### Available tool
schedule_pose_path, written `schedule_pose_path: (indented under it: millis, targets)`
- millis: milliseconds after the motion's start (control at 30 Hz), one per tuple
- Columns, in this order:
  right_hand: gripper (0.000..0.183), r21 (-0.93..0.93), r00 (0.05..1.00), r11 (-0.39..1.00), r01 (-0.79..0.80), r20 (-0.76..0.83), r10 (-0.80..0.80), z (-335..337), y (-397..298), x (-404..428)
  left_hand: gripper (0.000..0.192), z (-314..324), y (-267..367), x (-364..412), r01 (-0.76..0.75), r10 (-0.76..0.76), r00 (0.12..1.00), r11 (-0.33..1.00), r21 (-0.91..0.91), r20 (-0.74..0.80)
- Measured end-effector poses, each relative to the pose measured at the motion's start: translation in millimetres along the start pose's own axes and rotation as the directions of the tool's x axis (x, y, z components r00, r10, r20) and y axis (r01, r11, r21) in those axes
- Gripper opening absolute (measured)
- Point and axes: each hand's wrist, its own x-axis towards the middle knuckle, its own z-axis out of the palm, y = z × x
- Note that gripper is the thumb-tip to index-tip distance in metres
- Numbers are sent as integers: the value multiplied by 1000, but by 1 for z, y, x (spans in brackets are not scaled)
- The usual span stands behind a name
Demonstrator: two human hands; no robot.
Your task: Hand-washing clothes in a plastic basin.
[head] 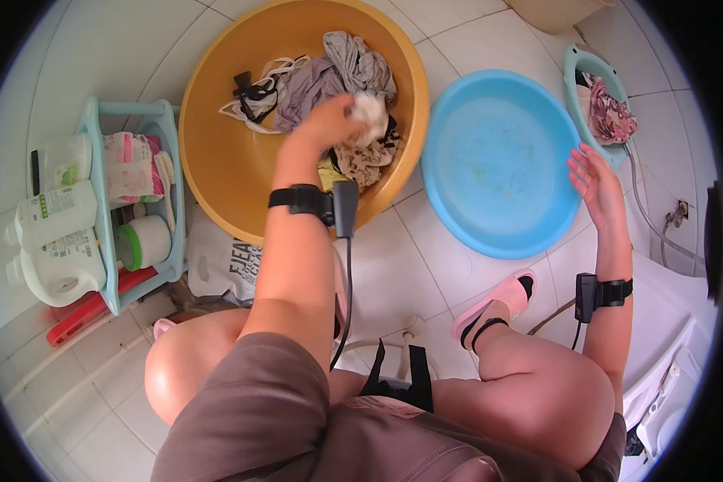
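Note:
My left hand is over the orange plastic basin, with a small white cloth in its fingers; hand and cloth are blurred. Around it in the basin lie a grey garment, a mauve garment, a brown-patterned cloth and a yellow cloth. White and black straps are tangled at the pile's left. At the right rim of the blue plastic basin, my right hand is raised with fingers apart, holding nothing; whether it touches the rim, I cannot tell.
Left stands a pale-blue plastic rack with bottles, a white jar and a brush. A teal basin holding patterned cloth is at right, beside a grey hose. A plastic bag lies on the tiles.

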Motion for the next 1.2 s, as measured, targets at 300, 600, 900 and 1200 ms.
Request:
schedule_pose_path:
  millis: [300, 600, 900, 1200]
  targets:
    - [73, -315, 873, 823, 472, 299, -387, 86, -25, -40, 48, -54, 180, -15, -184, 442, 882, 1, -983, -165]
    - [77, -507, 471, 145, 850, 606, -642, 111, -23, -57, 49, 15, 285, -4, 307, 802, 262, -597, -741, -537]
    - [50, 40, 955, 963, 267, 124, -270, 10, 13, 5, 37, 61, 231, 24, 9, 210, 974, -421, -907, -88]
    - [47, -890, 811, 349, 292, 37, -584, 39, 95, 50, 67, 198, 168, 45, 174, -495, 852, 578, -797, -173]
